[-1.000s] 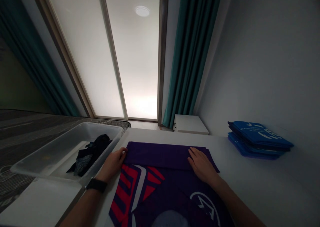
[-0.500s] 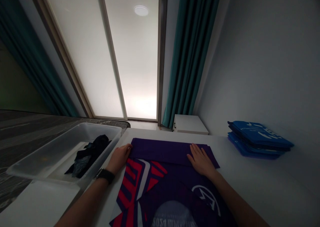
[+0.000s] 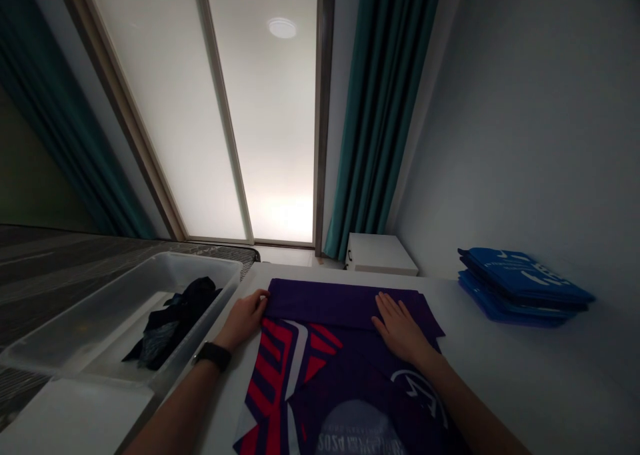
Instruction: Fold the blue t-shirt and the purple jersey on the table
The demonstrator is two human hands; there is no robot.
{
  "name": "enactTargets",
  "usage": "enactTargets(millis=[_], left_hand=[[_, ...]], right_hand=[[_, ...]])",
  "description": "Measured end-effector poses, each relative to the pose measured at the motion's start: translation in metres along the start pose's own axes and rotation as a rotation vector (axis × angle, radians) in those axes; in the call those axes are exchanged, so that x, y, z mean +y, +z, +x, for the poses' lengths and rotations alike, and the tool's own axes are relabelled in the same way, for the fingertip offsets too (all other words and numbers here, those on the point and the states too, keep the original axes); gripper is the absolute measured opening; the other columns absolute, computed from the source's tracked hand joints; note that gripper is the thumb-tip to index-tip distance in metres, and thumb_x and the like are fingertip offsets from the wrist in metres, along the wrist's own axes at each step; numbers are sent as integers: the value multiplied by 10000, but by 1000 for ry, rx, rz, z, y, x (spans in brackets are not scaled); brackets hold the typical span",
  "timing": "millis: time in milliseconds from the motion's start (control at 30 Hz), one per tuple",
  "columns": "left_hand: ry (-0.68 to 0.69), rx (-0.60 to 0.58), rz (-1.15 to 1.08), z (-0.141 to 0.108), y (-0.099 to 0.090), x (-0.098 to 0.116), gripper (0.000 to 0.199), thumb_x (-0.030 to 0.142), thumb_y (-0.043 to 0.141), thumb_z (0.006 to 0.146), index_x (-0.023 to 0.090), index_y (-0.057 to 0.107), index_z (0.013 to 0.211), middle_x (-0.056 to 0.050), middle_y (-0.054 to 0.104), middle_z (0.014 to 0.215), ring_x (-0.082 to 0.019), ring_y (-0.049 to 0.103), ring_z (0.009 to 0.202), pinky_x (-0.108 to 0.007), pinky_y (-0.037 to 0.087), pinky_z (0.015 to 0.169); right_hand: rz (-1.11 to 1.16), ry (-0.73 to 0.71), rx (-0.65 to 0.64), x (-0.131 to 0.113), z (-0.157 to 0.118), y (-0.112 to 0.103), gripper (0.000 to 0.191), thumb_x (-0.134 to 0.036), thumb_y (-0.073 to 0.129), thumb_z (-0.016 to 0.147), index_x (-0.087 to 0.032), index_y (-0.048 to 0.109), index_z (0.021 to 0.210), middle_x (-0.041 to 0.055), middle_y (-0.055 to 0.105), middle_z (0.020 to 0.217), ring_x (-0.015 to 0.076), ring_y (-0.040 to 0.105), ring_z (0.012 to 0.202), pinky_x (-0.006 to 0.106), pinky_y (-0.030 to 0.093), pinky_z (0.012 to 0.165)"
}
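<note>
Purple fabric is taking centre stage on the white tabletop (image 3: 505,361), with a purple jersey (image 3: 345,303) lying flat in front of the person, its far edge folded over into a long, straight band. Red and white striped panels (image 3: 280,368) are running down its left side, while a white logo (image 3: 417,391) and a pale round print (image 3: 355,428) with upside-down lettering are sitting nearer the person. The left hand (image 3: 243,320), a black watch (image 3: 213,356) on its wrist, is working at the left end of the fold, its fingers (image 3: 260,299) bunched together and curled at the edge, though whether they are pinching the cloth I can't tell from here. The right hand (image 3: 400,331) is pressing down on the fold's right side, its fingers (image 3: 385,306) spread flat across the fabric. Just left of the jersey, a clear plastic bin (image 3: 75,338) is holding a crumpled pile of dark clothing (image 3: 175,325). Over on the right, a stack of folded blue garments (image 3: 525,285) is sitting well apart, near the wall, and a white cabinet (image 3: 380,255) is standing beyond the tabletop beside a teal curtain (image 3: 385,108).
</note>
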State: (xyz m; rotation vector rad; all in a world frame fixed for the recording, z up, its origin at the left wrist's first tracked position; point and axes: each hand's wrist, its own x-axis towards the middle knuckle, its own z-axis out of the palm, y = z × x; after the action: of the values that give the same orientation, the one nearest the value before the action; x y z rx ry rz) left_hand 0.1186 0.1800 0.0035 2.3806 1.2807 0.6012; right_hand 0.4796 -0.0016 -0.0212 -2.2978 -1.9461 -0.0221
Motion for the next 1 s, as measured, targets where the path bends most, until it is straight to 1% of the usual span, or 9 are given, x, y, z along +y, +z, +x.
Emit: enactTargets(millis=[133, 233, 333, 467, 600, 733, 1000], left_hand=[[21, -10, -19, -3, -3, 1, 341, 330, 379, 904, 181, 605, 1112, -34, 652, 735, -216, 634, 745, -285, 414, 665], [32, -9, -29, -5, -4, 1, 343, 327, 392, 889, 174, 613, 1103, -33, 645, 739, -209, 626, 740, -280, 417, 664], [34, -16, -55, -6, -5, -1, 351, 333, 386, 896, 167, 607, 1112, -33, 645, 752, -202, 622, 738, -276, 424, 666], [17, -23, -84, -6, -6, -1, 355, 322, 377, 898, 163, 606, 1116, -26, 640, 739, -196, 621, 727, -277, 430, 675], [10, -43, -94, -8, -10, 3, 359, 352, 395, 895, 167, 611, 1114, -21, 640, 736, -194, 620, 716, -275, 425, 658], [14, -77, -77, -12, -13, 5, 371, 380, 420, 883, 174, 601, 1135, -14, 632, 744, -192, 609, 708, -273, 415, 641], [40, -79, -28, -13, -12, 5, 332, 313, 460, 851, 176, 600, 1120, -3, 590, 722, -189, 581, 718, -263, 398, 637]], right_hand=[[41, -88, -29, -26, -18, 1, 669, -545, 192, 961, -161, 288, 1500, 100, 252, 1560, 240, 194, 1445, 465, 138, 1179], [67, -108, -53, -35, -26, 2, 654, -553, 206, 962, -193, 286, 1502, 80, 230, 1568, 240, 185, 1448, 469, 147, 1179], [85, -127, -46, -37, -29, 1, 632, -539, 209, 970, -205, 280, 1502, 67, 215, 1572, 224, 178, 1450, 465, 149, 1180], [86, -145, -55, -39, -30, -3, 622, -529, 201, 977, -199, 293, 1497, 58, 236, 1566, 207, 193, 1446, 450, 143, 1186], [83, -141, -66, -40, -31, -5, 616, -523, 204, 978, -199, 303, 1493, 56, 246, 1562, 208, 204, 1444, 451, 142, 1187], [101, -147, -46, -40, -30, -4, 605, -525, 214, 977, -221, 309, 1491, 55, 260, 1558, 214, 212, 1441, 459, 151, 1184], [108, -128, -93, -39, -30, -5, 616, -528, 231, 974, -201, 308, 1490, 57, 251, 1562, 208, 203, 1444, 457, 141, 1188]])
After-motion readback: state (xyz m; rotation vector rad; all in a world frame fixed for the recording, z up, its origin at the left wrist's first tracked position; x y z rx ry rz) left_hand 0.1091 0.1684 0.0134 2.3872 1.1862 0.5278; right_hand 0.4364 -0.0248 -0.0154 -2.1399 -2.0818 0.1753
